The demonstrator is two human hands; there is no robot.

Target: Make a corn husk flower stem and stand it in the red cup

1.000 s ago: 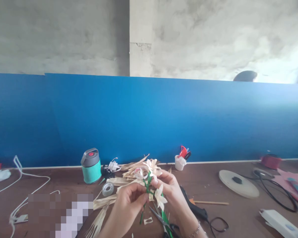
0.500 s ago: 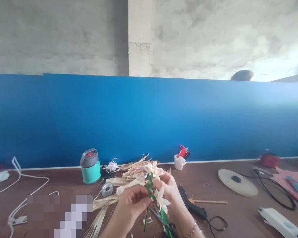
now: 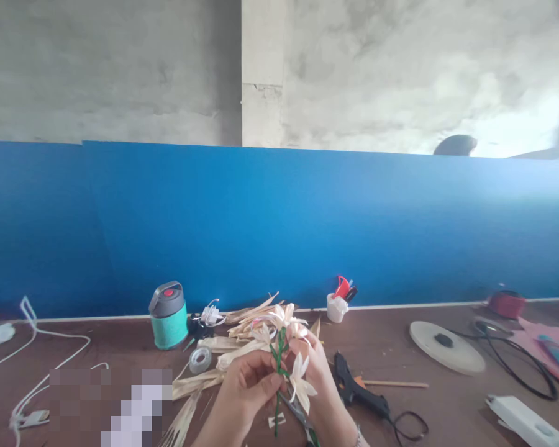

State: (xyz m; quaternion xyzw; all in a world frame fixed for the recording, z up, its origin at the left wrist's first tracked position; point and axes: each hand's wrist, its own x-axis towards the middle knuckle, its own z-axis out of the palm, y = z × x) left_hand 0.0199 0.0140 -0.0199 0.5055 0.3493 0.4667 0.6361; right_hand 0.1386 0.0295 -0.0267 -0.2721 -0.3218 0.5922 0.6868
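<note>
Right hand (image 3: 319, 380) slid over scissors (image 3: 295, 410) — mostly hidden; fingers (image 3: 263, 376), with left hand (image 3: 242, 400), grip flower stem (image 3: 278, 366).

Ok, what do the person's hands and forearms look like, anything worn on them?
The left hand and right hand are bare, with no gloves and no sleeves in view. A thin metallic bracelet circles the right wrist.

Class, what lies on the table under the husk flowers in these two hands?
Scissor blades and a small husk scrap show below the husk flowers; the left hand and right hand cover the table directly beneath them.
</note>
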